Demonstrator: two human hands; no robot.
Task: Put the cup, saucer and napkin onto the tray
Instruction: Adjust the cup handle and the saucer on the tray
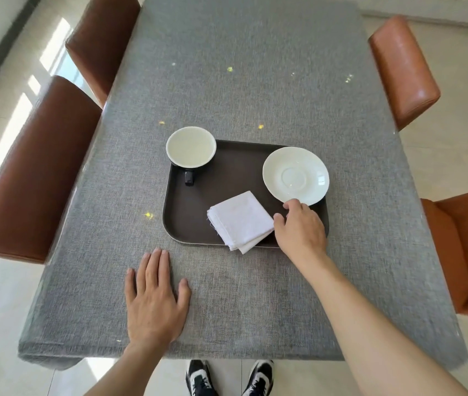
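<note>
A dark brown tray (195, 212) lies in the middle of the grey table. A black cup (191, 147) with a white inside stands on the tray's far left corner, handle towards me. On the far right of the tray rests a white saucer (295, 175). A folded white napkin (240, 221) lies on the near part, one corner hanging over the near rim. My right hand (301, 230) hovers over the tray's near right corner, forefinger at the saucer's near rim, thumb by the napkin's right corner, gripping nothing. My left hand (155, 298) lies flat on the table, fingers spread.
The table (241, 67) wears a grey cloth. Brown padded chairs (35, 172) stand along the left side and orange ones (404, 70) along the right. My two shoes (228, 378) show below the near table edge.
</note>
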